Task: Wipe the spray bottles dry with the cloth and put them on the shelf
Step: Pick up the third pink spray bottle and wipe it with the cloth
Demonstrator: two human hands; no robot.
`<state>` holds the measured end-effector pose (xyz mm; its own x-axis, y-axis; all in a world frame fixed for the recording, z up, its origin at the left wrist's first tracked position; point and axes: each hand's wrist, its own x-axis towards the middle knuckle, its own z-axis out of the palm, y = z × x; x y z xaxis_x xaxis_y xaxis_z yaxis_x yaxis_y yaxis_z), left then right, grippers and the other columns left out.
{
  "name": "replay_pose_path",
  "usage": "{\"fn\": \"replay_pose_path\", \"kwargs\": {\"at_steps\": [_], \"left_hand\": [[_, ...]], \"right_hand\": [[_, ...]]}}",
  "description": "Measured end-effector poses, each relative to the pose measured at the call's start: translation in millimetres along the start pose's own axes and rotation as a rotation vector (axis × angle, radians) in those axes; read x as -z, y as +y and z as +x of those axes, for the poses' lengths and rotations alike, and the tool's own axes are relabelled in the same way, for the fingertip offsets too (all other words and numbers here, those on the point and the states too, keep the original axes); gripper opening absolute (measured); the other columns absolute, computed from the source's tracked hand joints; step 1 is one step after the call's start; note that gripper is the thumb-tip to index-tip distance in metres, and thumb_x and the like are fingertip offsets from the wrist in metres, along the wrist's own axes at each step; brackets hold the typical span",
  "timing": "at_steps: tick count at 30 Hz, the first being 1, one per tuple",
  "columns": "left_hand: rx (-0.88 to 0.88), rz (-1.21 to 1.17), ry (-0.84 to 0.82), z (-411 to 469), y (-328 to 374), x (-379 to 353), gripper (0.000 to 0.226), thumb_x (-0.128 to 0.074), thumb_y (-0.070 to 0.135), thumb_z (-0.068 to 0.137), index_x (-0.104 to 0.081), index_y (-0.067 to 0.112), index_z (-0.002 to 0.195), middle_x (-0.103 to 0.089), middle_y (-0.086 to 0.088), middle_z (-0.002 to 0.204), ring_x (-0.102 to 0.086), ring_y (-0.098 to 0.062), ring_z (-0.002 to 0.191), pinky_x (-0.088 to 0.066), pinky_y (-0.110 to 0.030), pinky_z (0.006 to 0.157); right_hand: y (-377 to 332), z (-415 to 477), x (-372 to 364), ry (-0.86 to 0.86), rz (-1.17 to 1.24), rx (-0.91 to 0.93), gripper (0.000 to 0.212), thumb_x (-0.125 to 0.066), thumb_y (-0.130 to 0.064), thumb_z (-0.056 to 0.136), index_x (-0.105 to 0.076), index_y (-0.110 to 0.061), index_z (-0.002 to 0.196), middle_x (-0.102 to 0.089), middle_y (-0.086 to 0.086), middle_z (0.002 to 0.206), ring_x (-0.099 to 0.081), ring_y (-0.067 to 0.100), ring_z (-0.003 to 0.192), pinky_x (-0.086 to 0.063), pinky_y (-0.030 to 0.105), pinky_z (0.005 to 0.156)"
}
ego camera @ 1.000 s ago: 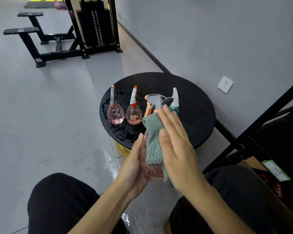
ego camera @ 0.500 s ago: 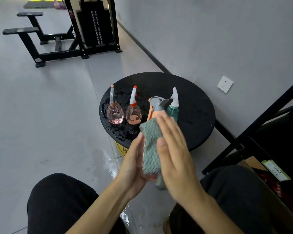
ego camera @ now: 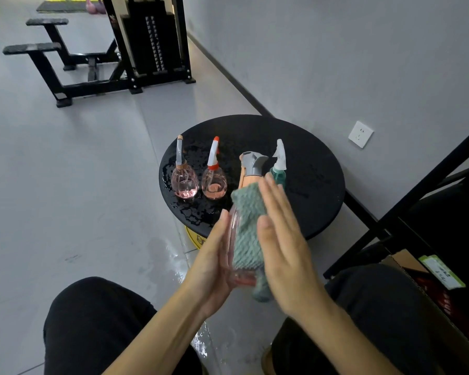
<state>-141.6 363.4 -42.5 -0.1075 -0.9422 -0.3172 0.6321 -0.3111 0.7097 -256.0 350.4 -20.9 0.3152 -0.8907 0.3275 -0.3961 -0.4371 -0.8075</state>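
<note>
Left hand (ego camera: 214, 263) cups clear pink plastic spray bottle (ego camera: 234, 239), upright above the knees. Right hand (ego camera: 284, 247), fingers straight and flat, presses nubby teal cloth (ego camera: 248, 226) against its side. Beyond: round black worktop (ego camera: 309, 171), water-beaded, carrying two teardrop pink bottles (ego camera: 184, 182) and slim green bottle (ego camera: 278, 171), upright.

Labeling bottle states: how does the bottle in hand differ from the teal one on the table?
The held bottle has a pink body and grey trigger head; the teal bottle has a white head. The held bottle sits between the left hand and the cloth under the right hand; the teal bottle stands upright on the table. Both are trigger sprayers.
</note>
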Motion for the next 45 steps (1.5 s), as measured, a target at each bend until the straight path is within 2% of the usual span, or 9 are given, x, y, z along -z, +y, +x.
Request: {"fn": "replay_pose_path", "kwargs": {"at_steps": [5,9,16,22,27,32,37,40,45], "left_hand": [[-0.006,0.007,-0.001,1,-2,-1,0.047,-0.042,0.053,0.088,-0.078,0.025,0.098,-0.074,-0.006,0.106,-0.073,-0.018,0.089,-0.058,-0.03,0.066],[-0.028,-0.017,0.02,4,4,2,0.053,-0.044,0.054,0.085,-0.077,0.017,0.103,-0.072,-0.013,0.112,-0.07,-0.021,0.099,-0.058,-0.029,0.079],[-0.005,0.024,0.016,2,-8,1,0.045,-0.045,0.053,0.085,-0.078,0.026,0.099,-0.074,-0.006,0.108,-0.072,-0.018,0.093,-0.056,-0.035,0.076],[-0.068,-0.023,-0.005,8,-4,5,0.046,-0.043,0.052,0.084,-0.079,0.024,0.09,-0.075,-0.005,0.096,-0.072,-0.017,0.086,-0.058,-0.028,0.07],[-0.086,0.032,0.025,15,2,7,0.054,-0.045,0.052,0.085,-0.067,0.013,0.116,-0.071,-0.012,0.111,-0.07,-0.021,0.1,-0.057,-0.028,0.079],[-0.02,0.1,-0.004,17,-10,4,0.054,-0.036,0.057,0.09,-0.059,0.027,0.129,-0.07,-0.001,0.12,-0.07,-0.019,0.103,-0.059,-0.036,0.07],[-0.026,0.093,0.014,33,-11,11,0.053,-0.032,0.058,0.091,-0.065,0.029,0.121,-0.074,-0.002,0.109,-0.072,-0.016,0.094,-0.058,-0.03,0.066],[-0.073,0.078,0.03,53,-4,17,0.049,-0.043,0.056,0.082,-0.067,0.025,0.113,-0.075,-0.003,0.105,-0.072,-0.016,0.093,-0.058,-0.027,0.069],[-0.113,0.213,0.041,99,1,28,0.088,-0.079,0.064,0.058,-0.057,0.012,0.125,-0.072,-0.009,0.108,-0.07,-0.022,0.095,-0.057,-0.035,0.076]], "right_hand": [[-3,4,2,-0.005,-0.09,0.029,0.056,-0.019,-0.046,0.1,-0.011,-0.031,0.153,-0.002,-0.025,0.159,0.004,-0.004,0.146,-0.003,0.019,0.119],[-5,-29,-12,-0.027,-0.212,0.091,0.059,-0.023,-0.042,0.101,-0.007,-0.023,0.155,0.002,-0.016,0.162,0.005,0.008,0.149,-0.001,0.024,0.119],[5,13,6,-0.037,0.069,-0.084,0.052,-0.024,-0.045,0.1,-0.014,-0.038,0.151,-0.006,-0.035,0.154,0.004,-0.013,0.142,-0.001,0.007,0.113],[1,-9,-6,-0.057,-0.035,0.014,0.057,-0.022,-0.044,0.101,-0.009,-0.031,0.154,-0.001,-0.028,0.159,0.005,-0.002,0.147,-0.001,0.014,0.116],[6,-17,-12,-0.051,-0.024,-0.005,0.059,-0.023,-0.043,0.1,-0.005,-0.028,0.154,0.002,-0.024,0.16,0.005,0.002,0.148,-0.002,0.02,0.118],[17,32,3,-0.035,0.019,-0.117,0.058,-0.019,-0.053,0.098,-0.004,-0.037,0.152,0.002,-0.03,0.157,0.007,-0.011,0.143,0.0,0.013,0.115],[32,23,-8,-0.103,0.013,-0.117,0.074,-0.03,-0.064,0.091,-0.002,-0.036,0.154,-0.002,-0.027,0.159,-0.002,-0.009,0.144,-0.015,0.026,0.12],[46,11,-13,-0.115,0.036,-0.114,0.076,-0.038,-0.057,0.092,0.004,-0.038,0.153,0.001,-0.026,0.159,-0.005,-0.007,0.145,-0.021,0.032,0.12],[73,20,-14,-0.149,0.041,-0.138,0.067,-0.041,-0.03,0.102,0.004,-0.038,0.151,0.002,-0.025,0.159,-0.001,-0.009,0.144,-0.012,0.005,0.111]]}}
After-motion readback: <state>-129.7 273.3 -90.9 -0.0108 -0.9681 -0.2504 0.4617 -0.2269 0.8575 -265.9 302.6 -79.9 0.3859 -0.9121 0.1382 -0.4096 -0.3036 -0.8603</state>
